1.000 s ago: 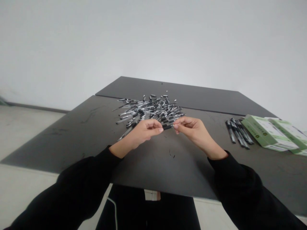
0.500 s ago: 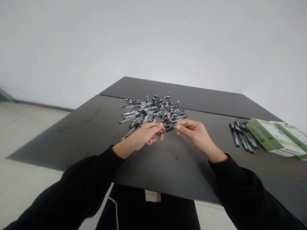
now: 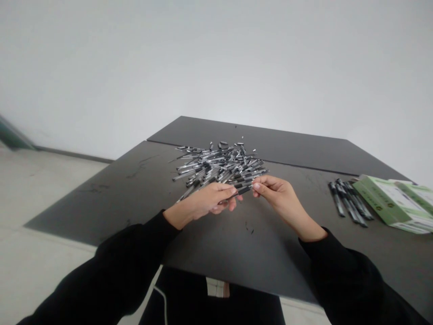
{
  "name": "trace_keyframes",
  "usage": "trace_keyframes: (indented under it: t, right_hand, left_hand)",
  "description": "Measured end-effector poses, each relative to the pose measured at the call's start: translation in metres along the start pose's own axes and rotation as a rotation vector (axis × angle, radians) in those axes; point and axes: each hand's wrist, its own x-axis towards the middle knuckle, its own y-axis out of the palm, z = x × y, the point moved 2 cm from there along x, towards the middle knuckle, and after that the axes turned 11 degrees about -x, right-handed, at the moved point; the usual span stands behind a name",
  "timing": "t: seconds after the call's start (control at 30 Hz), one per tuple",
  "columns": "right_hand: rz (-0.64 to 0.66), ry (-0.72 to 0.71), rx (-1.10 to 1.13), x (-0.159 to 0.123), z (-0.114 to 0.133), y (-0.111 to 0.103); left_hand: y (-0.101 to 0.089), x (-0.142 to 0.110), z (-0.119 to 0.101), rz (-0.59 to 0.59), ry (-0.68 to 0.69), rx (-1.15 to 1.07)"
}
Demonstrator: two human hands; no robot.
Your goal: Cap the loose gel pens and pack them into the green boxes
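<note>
My left hand (image 3: pixel 208 200) is closed around a pen (image 3: pixel 244 191) with a dark grip, its thumb lying along the barrel. Thumb and forefinger of my right hand (image 3: pixel 279 193) pinch the pen's right end, where a small pale tip shows between them. Whether that tip is joined to the barrel or a separate part, I cannot tell. Just beyond both hands spreads a heap of clear and black pens and pen parts (image 3: pixel 219 163) on the dark table (image 3: pixel 135 194).
Several capped-looking pens (image 3: pixel 352 203) lie side by side at the right, against a green and white cardboard box (image 3: pixel 392 203). Small caps or tips (image 3: pixel 223 143) lie along the heap's far edge. Dark scraps (image 3: pixel 249 228) lie near the front. A white wall (image 3: pixel 216 58) stands behind.
The view has shifted slightly, so everything sits a little lower and further right. My left fingers have slid along the pen towards its grip, closer to my right hand.
</note>
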Motion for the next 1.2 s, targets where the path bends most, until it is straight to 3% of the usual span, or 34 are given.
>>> trace_keyframes:
  t: [0.13, 0.43, 0.57, 0.67, 0.77, 0.83, 0.93, 1.07, 1.2]
  right_hand:
    - [-0.075, -0.052, -0.029, -0.001, 0.002, 0.002]
    - [-0.146, -0.044, 0.013, 0.003, -0.012, 0.012]
    - [-0.132, 0.029, 0.036, 0.021, -0.006, 0.002]
    - [-0.048, 0.0, -0.028, 0.052, 0.012, -0.007]
    - [0.112, -0.111, -0.323, 0.097, 0.028, 0.0]
    - [0.198, -0.182, -0.563, 0.132, 0.032, 0.017]
    - [0.23, -0.303, -0.837, 0.186, 0.032, 0.056]
    - [0.286, -0.309, -0.941, 0.247, 0.025, 0.107]
    - [0.375, -0.265, -1.011, 0.283, 0.018, 0.131]
  left_hand:
    - [0.0, -0.001, -0.007, -0.103, 0.168, 0.102]
    - [-0.004, 0.004, -0.001, -0.195, 0.263, 0.181]
    - [-0.023, 0.004, -0.015, -0.288, 0.363, 0.155]
    - [-0.058, -0.01, -0.041, -0.491, 0.461, 0.089]
    - [-0.105, -0.033, -0.065, -0.676, 0.556, 0.139]
    - [-0.134, -0.049, -0.074, -0.744, 0.598, 0.194]
    - [-0.169, -0.065, -0.071, -0.866, 0.593, 0.101]
    - [-0.193, -0.071, -0.061, -0.933, 0.558, 0.092]
    - [-0.197, -0.067, -0.056, -0.912, 0.545, 0.23]
